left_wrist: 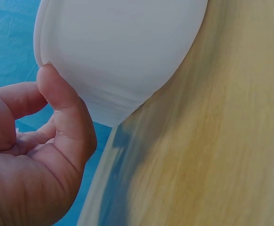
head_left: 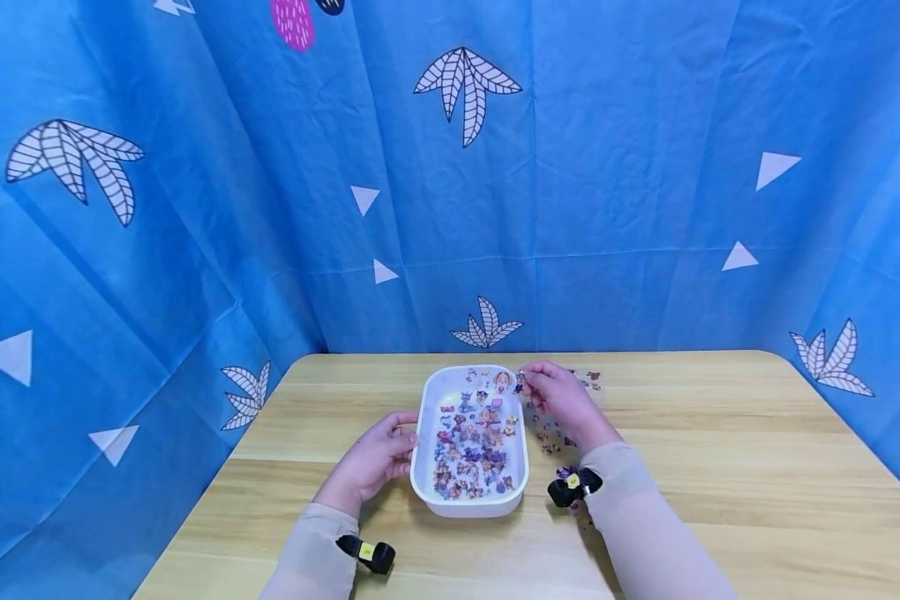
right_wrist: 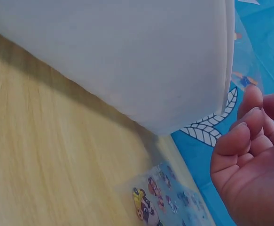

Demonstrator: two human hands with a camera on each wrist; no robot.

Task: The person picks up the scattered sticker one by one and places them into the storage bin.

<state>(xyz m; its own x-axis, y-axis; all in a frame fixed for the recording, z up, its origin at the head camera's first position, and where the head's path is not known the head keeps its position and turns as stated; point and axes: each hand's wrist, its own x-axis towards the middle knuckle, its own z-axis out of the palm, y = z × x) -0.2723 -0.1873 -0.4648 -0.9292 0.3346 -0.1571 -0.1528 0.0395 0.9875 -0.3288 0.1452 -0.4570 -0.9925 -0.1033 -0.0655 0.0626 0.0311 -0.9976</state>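
While your left hand [head_left: 378, 454] grips the left rim of the white container [head_left: 468, 508], clear sheets with cartoon prints [head_left: 468, 454] lie inside it. Beside its right wall, more printed sheets [head_left: 551, 437] rest on the wooden table [head_left: 720, 467]. At the container's far right corner, your right hand [head_left: 566, 404] pinches one clear sheet [right_wrist: 245, 61]. Beyond hangs a blue curtain [head_left: 607, 167].
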